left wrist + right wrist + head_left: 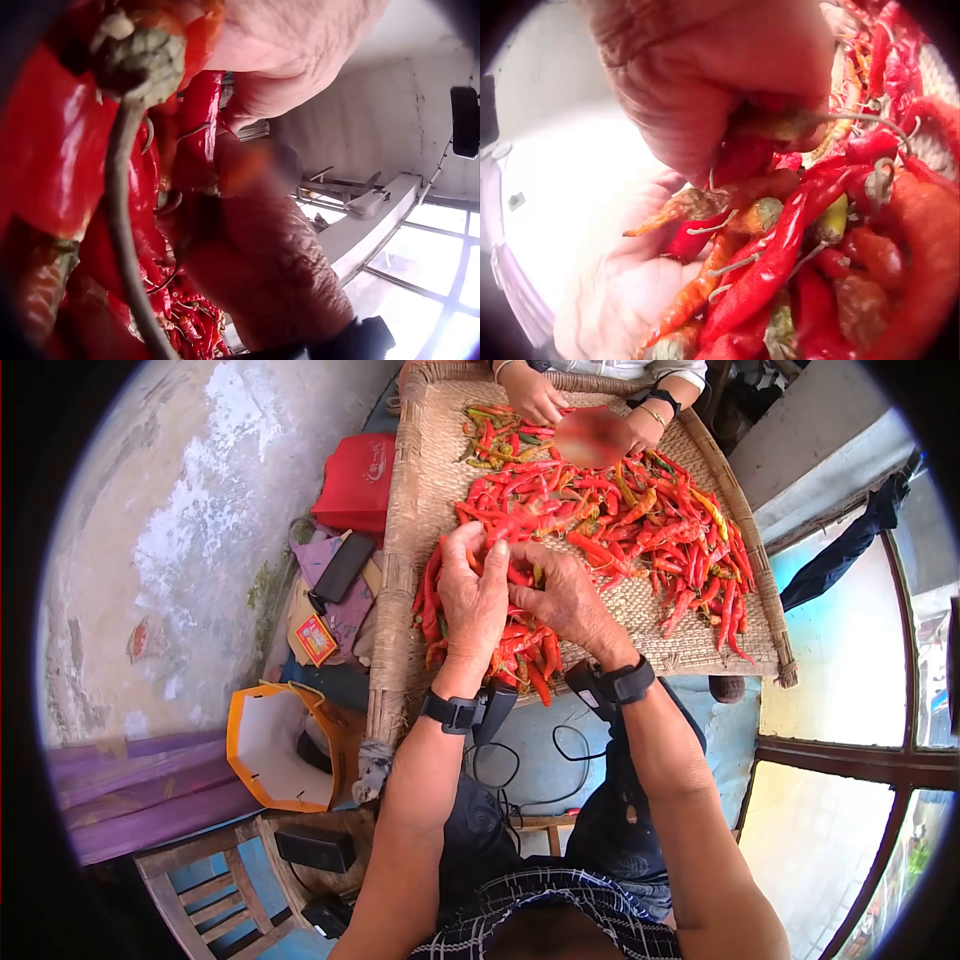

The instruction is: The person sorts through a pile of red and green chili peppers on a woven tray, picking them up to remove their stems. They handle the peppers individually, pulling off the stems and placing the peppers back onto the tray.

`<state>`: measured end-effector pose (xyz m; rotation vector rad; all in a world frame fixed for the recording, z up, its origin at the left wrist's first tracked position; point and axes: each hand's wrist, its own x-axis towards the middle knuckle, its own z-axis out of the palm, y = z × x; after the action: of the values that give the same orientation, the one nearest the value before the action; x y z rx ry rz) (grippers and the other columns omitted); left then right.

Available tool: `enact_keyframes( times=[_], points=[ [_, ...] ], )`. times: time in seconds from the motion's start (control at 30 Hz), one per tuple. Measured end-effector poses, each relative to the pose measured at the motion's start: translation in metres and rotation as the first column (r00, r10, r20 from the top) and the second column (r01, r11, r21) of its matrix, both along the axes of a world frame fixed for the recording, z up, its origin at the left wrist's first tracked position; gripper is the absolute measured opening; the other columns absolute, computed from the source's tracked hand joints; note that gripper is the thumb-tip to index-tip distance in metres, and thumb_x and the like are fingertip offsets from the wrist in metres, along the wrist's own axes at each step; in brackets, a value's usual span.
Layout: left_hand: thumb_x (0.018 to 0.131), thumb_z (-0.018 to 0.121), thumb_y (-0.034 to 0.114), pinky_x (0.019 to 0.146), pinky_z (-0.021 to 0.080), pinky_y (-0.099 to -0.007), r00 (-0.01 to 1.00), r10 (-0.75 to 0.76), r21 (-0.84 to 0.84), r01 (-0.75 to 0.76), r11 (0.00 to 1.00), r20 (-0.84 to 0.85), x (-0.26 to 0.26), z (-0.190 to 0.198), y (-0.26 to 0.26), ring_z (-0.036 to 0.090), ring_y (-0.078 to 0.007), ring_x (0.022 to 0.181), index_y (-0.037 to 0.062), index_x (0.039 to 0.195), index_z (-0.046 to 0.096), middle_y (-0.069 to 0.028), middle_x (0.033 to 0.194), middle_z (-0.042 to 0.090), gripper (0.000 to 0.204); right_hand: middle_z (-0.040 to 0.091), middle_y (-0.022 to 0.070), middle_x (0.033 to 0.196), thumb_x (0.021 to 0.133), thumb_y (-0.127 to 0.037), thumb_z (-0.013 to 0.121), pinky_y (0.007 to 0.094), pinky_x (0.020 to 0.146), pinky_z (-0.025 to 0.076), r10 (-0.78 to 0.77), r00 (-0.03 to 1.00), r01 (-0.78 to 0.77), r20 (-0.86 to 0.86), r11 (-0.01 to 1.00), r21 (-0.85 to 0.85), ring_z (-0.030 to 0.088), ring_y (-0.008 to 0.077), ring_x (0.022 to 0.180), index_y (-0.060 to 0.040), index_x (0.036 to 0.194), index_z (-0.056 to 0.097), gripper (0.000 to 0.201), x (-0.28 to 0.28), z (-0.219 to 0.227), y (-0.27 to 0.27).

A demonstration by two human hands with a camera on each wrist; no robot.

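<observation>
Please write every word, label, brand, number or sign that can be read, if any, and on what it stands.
No text reads clearly.
Red bag: white lettering-like marks, too small to read.
Red-and-yellow packet: its markings are too small to read.
Red patch on the wall: too blurred to tell if it bears print.

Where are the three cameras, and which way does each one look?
Head: worn on the head, facing forward and down at the woven tray and red peppers; both arms, hands and legs show.
Left wrist: faces past the left hand to peppers, the right hand and the window.
Right wrist: faces past the right hand to peppers and the left hand.
Shared: both wrist views show both hands and peppers close up.
</observation>
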<state>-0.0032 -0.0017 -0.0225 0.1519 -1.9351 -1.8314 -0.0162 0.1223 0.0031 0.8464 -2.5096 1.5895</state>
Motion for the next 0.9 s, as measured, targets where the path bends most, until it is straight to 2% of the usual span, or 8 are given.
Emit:
enact_keyframes(
  times=[0.2,0.3,0.47,0.67,0.7,0.8,0.87,0.9],
  points=[
    [0.088,0.058,0.007,0.075,0.048,-0.0275,0.997,-0.032,0.002,0.033,0.999,-0.074,0.000,0.004,-0.001,0.058,-0.0146,0.084,-0.0003,0.104,0.056,-0.0084,0.093,0.061,0.018,0.065,0.0152,0.092,0.080,-0.023,0.071,0.0319,0.072,0.049,0.011,0.975,-0.027,0.220,0.997,0.070,0.061,0.0207,0.081,0.0005,0.106,0.063,0.036,0.002,0.002,0.027],
    [0.087,0.058,0.005,0.076,0.048,-0.0271,0.996,-0.025,0.023,0.027,0.999,-0.085,-0.002,0.005,0.000,0.058,-0.0136,0.082,0.0001,0.104,0.055,-0.0075,0.092,0.061,0.018,0.065,0.0125,0.096,0.083,-0.029,0.070,0.0320,0.080,0.049,0.081,0.941,-0.018,0.329,0.982,-0.190,0.061,0.0185,0.091,0.0033,0.114,0.058,0.047,0.000,0.002,0.037],
    [0.085,0.058,-0.001,0.073,0.049,-0.0276,0.958,-0.273,-0.114,0.263,0.958,-0.086,0.002,0.012,0.008,0.061,-0.0131,0.080,0.0016,0.105,0.055,-0.0079,0.091,0.064,0.020,0.064,0.0095,0.095,0.085,-0.029,0.068,0.0291,0.079,0.049,-0.005,0.939,0.106,0.345,0.956,-0.273,0.060,0.0151,0.090,0.0022,0.116,0.058,0.045,0.002,0.013,0.042],
    [0.084,0.055,-0.007,0.078,0.050,-0.0255,0.942,-0.336,-0.238,0.330,0.913,0.019,0.003,0.009,0.007,0.061,-0.0129,0.088,0.0000,0.106,0.056,-0.0079,0.098,0.064,0.023,0.057,-0.0028,0.074,0.088,-0.015,0.063,0.0207,0.061,0.041,-0.141,0.980,0.181,0.143,0.927,-0.328,0.048,0.0051,0.067,-0.0007,0.092,0.063,0.015,-0.012,0.001,0.051],
    [0.084,0.055,-0.007,0.077,0.051,-0.0257,0.948,-0.317,-0.266,0.310,0.913,0.015,0.002,0.007,0.007,0.062,-0.0134,0.087,-0.0001,0.106,0.056,-0.0083,0.097,0.064,0.023,0.056,-0.0026,0.069,0.089,-0.014,0.061,0.0200,0.059,0.039,-0.162,0.944,0.286,0.286,0.834,-0.472,0.046,0.0046,0.063,-0.0020,0.086,0.062,0.012,-0.010,0.004,0.049],
    [0.084,0.054,-0.007,0.076,0.052,-0.0260,0.945,-0.323,-0.292,0.324,0.900,0.053,0.003,0.005,0.004,0.062,-0.0134,0.085,0.0003,0.104,0.057,-0.0080,0.096,0.064,0.022,0.060,0.0020,0.073,0.090,-0.019,0.060,0.0225,0.059,0.044,-0.183,0.915,0.383,0.360,0.680,-0.625,0.053,0.0082,0.064,-0.0040,0.085,0.061,0.016,-0.022,0.006,0.073],
    [0.084,0.055,-0.007,0.075,0.051,-0.0263,0.947,-0.315,-0.319,0.317,0.893,0.057,0.003,0.003,0.004,0.063,-0.0138,0.083,0.0011,0.104,0.058,-0.0079,0.095,0.065,0.022,0.062,0.0052,0.081,0.091,-0.023,0.060,0.0235,0.061,0.046,-0.022,0.909,0.397,0.416,0.344,-0.851,0.055,0.0108,0.066,-0.0051,0.089,0.059,0.018,-0.035,0.002,0.097],
    [0.084,0.055,-0.006,0.074,0.051,-0.0266,0.947,-0.316,-0.364,0.312,0.878,0.051,0.003,0.003,0.004,0.063,-0.0139,0.082,0.0014,0.103,0.058,-0.0080,0.094,0.065,0.021,0.062,0.0077,0.087,0.092,-0.026,0.058,0.0241,0.063,0.046,-0.008,0.857,0.509,0.516,0.170,-0.844,0.056,0.0121,0.069,-0.0059,0.094,0.056,0.021,-0.033,0.012,0.102]
  ],
)
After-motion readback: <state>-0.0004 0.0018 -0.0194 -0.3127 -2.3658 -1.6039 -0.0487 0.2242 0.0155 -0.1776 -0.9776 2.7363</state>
